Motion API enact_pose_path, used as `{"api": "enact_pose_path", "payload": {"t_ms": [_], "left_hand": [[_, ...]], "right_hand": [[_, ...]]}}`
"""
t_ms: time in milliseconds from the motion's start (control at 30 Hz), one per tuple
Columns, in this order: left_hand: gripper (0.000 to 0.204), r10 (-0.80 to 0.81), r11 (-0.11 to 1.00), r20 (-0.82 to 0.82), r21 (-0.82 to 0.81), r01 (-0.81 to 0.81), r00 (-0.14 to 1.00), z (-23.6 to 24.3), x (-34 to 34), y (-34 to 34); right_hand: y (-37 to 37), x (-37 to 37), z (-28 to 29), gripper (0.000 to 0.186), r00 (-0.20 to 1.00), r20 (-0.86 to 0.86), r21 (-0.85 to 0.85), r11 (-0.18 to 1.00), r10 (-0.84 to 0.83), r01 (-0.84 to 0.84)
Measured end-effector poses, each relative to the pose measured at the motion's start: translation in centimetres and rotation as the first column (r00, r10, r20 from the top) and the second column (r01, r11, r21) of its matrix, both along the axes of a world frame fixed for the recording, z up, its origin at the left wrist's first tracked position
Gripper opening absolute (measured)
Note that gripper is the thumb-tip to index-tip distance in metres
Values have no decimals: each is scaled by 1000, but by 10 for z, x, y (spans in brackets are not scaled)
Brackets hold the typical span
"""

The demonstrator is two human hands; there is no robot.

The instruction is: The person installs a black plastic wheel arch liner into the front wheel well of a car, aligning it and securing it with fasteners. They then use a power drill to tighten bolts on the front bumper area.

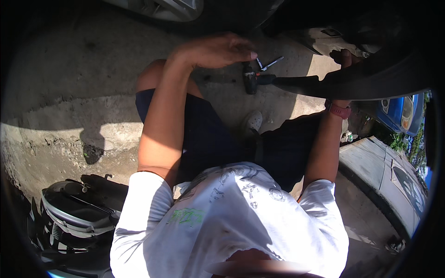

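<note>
Black panel [375,85] is spanning the right side, partly hiding the right hand [346,58]; neither its grip nor the left hand's [218,51] is showing clearly. Supporting both ends should steady it.

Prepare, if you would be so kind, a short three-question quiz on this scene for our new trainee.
1. Which wrist wears the reddish wristband? A) left only; B) right only; C) both.
2. True or false: the left hand is gripping the drill.
3. What partly hides the right hand from view?

Key:
1. B.
2. False; the drill lies outside the left hand.
3. The dark curved panel.
</note>
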State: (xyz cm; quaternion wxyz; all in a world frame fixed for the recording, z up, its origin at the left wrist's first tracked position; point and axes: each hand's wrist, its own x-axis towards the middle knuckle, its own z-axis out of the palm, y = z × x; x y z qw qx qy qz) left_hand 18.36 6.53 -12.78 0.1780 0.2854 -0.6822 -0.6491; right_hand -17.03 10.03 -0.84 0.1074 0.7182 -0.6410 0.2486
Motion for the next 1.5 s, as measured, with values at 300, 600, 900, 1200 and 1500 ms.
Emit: {"api": "enact_pose_path", "payload": {"t_ms": [300,600,900,1200,1500], "left_hand": [[57,380,895,354,92,-436,854,-51,85,10],[54,946,252,256,-187,-949,200,-20,130,38],[46,931,-184,-262,266,-946,-255,17,143,93],[27,776,131,-416,842,-524,-474,28,115,140],[16,722,70,-375,876,-477,-581,60,106,176]], "right_hand": [[132,34,-229,46,114,398,912,380,-910,-152],[89,110,-314,35,969,234,901,358,79,-247],[64,160,-340,36,973,187,833,504,133,-229],[-1,243,-357,49,862,276,654,574,425,-492],[-70,316,-372,62,824,10,777,514,566,-363]]}}
